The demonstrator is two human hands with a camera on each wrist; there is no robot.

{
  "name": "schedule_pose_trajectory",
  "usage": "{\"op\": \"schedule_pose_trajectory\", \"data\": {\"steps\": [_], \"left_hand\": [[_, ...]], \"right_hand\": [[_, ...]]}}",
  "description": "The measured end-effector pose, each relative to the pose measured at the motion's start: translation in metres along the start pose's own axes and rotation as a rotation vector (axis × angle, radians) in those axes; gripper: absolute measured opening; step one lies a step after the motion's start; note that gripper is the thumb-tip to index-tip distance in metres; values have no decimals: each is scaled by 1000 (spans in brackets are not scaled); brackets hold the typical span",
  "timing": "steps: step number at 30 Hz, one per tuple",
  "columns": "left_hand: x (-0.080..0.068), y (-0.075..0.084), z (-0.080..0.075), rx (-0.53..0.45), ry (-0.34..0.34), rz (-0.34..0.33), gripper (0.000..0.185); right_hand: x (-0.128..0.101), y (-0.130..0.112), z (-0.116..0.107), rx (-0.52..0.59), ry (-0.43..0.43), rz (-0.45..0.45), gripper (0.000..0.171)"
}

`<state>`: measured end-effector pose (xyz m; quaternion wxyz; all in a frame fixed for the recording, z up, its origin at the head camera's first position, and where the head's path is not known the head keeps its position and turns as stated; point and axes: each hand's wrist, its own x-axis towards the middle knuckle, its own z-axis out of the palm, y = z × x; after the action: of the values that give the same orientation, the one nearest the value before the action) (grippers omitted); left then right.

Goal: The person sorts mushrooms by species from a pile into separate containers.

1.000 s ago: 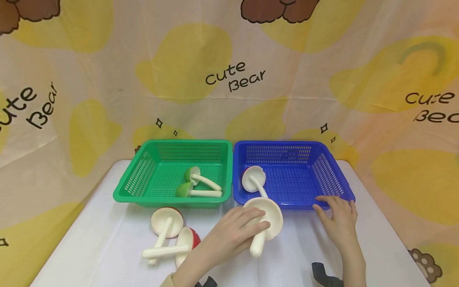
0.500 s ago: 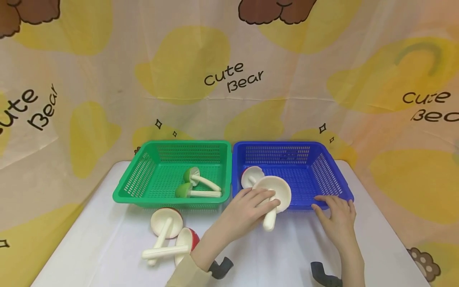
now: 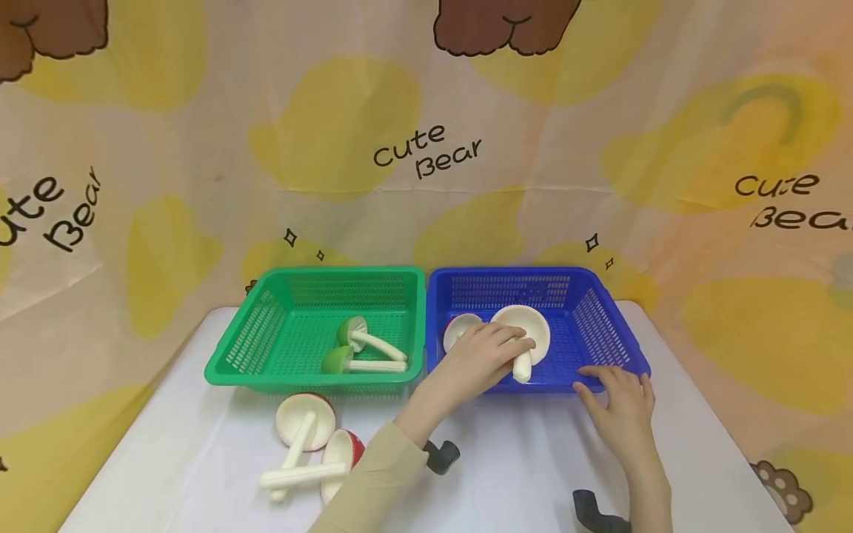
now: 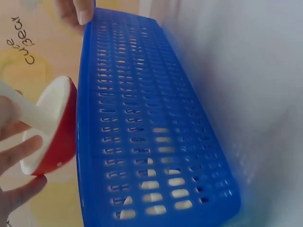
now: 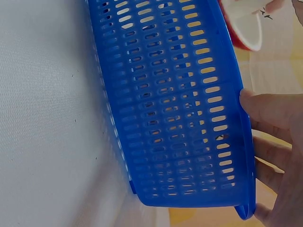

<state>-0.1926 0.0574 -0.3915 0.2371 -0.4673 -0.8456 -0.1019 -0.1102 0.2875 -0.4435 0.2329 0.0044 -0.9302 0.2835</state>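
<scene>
My left hand (image 3: 489,354) grips a toy mushroom (image 3: 523,337) with a red cap and a cream underside, holding it over the blue basket (image 3: 606,326). The left wrist view shows that mushroom (image 4: 49,127) just above the basket's outer wall (image 4: 151,123), with my fingers curled round its stem. Another red mushroom (image 3: 460,329) lies inside the blue basket, partly hidden by my hand. My right hand (image 3: 620,403) rests on the basket's front right rim, its fingers (image 5: 267,113) lying straight along the edge.
A green basket (image 3: 246,348) to the left holds two green-capped mushrooms (image 3: 360,348). Two more red mushrooms (image 3: 309,448) lie on the white table (image 3: 166,459) in front of it. A printed cloth backdrop hangs behind.
My left hand lifted the mushroom from the table in front of the blue basket and carried it forward over the basket's rim. The right hand stayed on the rim.
</scene>
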Motion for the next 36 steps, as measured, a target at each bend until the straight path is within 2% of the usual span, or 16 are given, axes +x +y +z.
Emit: {"op": "schedule_pose_trajectory", "data": {"steps": [5,15,23,29,36], "left_hand": [[16,-3,12,63,-122,-59,29],[33,-5,42,213,-327,-99,29],[43,-5,58,317,-423,-127,29],[44,-8,69,285,-498,-154,28],[45,-10,66,180,-503,-184,32]], "right_hand": [[-1,-1,0,-9,-3,3,22],[-2,-1,3,-2,4,-9,21],[-3,-2,3,0,0,-2,21],[-3,-1,4,3,7,-9,21],[-1,1,2,-13,19,-12,21]]}}
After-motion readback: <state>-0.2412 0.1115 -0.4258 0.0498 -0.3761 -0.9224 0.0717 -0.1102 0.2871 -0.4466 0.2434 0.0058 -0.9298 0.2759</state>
